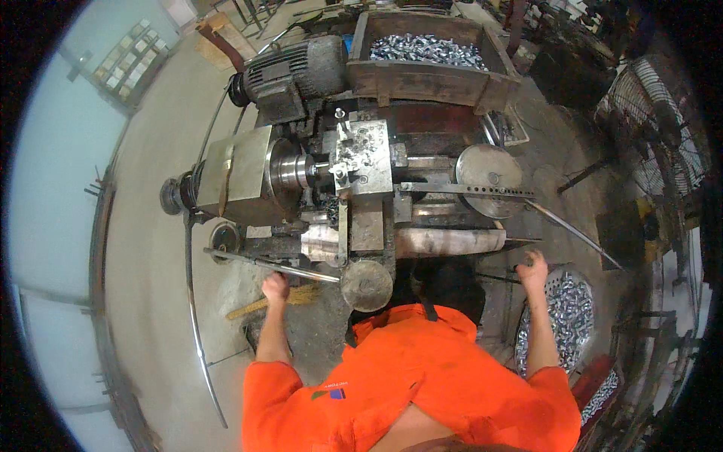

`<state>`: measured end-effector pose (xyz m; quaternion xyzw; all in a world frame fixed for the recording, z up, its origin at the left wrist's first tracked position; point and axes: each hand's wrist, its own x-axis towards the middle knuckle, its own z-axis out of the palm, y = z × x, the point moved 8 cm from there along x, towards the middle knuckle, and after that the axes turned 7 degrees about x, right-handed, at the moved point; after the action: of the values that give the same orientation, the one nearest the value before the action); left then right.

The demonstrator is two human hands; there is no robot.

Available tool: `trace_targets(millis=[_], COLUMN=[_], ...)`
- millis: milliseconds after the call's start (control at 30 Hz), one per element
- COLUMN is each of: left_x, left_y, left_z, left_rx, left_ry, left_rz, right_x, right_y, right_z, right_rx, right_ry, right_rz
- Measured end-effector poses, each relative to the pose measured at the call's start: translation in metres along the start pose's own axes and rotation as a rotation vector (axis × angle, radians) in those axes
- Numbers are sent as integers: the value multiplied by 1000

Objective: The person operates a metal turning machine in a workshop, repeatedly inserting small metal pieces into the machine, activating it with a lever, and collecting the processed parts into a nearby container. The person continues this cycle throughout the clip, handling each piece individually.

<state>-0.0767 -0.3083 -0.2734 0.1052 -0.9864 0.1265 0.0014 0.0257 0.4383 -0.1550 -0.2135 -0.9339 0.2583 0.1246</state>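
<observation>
My left hand [276,287] is closed in a fist just below a long metal lever [307,274] that ends by a round handwheel hub [367,286]; whether the fingers touch the lever cannot be made out. On the other side, my right hand [534,270] is raised with fingers curled, near thin dark rods and above a tray of small shiny metal parts [566,320]. What it holds, if anything, is too small to name. Ahead stands a lathe, with its chuck [291,170] facing a tool post [364,157] covered in metal chips.
A motor [297,69] sits behind the headstock [235,175]. Beside it, a wooden box [437,84] holds many small metal parts. A perforated bar [467,190] and a large disc [489,181] stand at the right. A caged fan [654,120] is farther right; a yellow brush [273,301] lies low left.
</observation>
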Motion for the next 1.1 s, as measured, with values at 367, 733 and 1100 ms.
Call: trace_targets(millis=[367, 733, 1100], left_x=[0, -25, -125], left_y=[-20, -59, -282], left_z=[36, -24, -168], left_rx=[-143, -354, -266], left_ry=[-356, -391, 138], left_rz=[0, 70, -740], right_x=[22, 55, 28], right_y=[-120, -443, -562], right_z=[-25, 17, 148], right_rx=[137, 429, 58], right_ry=[-81, -361, -591], right_rz=[-209, -894, -999])
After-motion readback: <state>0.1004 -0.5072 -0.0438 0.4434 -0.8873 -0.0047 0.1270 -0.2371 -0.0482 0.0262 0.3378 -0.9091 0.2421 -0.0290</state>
